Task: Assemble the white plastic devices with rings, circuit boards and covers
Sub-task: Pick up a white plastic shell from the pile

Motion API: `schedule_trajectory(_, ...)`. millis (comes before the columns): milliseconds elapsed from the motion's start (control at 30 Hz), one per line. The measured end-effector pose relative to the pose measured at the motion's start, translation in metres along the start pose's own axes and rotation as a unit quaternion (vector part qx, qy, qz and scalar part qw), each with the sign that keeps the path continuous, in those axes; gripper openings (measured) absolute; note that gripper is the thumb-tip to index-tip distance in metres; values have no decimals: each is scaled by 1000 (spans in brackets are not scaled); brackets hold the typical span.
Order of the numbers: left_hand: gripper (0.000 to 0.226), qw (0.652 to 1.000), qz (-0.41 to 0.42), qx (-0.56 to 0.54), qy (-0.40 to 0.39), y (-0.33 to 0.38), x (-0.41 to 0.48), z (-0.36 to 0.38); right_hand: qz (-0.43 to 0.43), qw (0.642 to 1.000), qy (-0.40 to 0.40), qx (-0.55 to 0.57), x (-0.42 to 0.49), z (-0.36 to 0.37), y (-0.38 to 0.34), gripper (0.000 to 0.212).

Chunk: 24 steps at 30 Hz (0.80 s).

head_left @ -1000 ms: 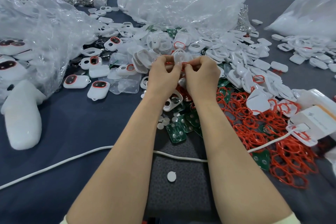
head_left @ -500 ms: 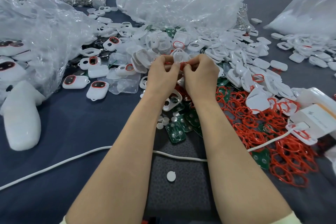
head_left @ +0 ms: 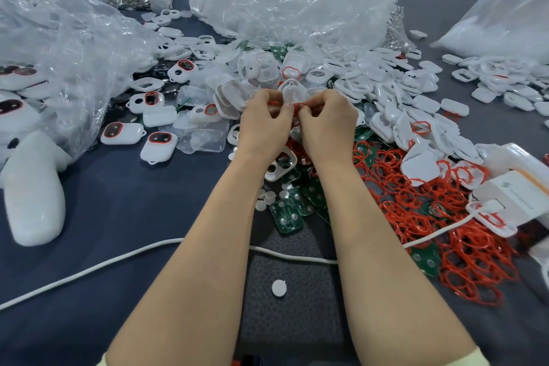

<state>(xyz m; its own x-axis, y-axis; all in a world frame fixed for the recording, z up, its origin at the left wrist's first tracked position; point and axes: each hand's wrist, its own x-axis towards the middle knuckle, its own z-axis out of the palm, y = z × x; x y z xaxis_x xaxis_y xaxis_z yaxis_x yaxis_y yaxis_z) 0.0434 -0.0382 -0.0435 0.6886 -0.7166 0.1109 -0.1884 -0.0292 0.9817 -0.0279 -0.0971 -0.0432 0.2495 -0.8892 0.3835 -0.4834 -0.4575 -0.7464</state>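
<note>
Red ring (head_left: 297, 107): looks floppy, grab its edge.
Clear cover (head_left: 292, 93): probably light, slick, above fingertips.
Left hand (head_left: 263, 123), right hand (head_left: 327, 125): pinching ring.

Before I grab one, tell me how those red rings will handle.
Probably floppy: the red rings lie bent out of round. Likely to snag, since they tangle in a heap. Probably light, being thin loops.

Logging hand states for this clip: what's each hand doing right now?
Left hand: pinches the white plastic shell and its red ring.
Right hand: pinches the same shell and ring.
</note>
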Motion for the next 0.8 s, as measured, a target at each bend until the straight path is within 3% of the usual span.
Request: schedule_trajectory(800,16,998,23,51,10,-6,4,1,-15,999,-22,-44,0,3,-1,13)
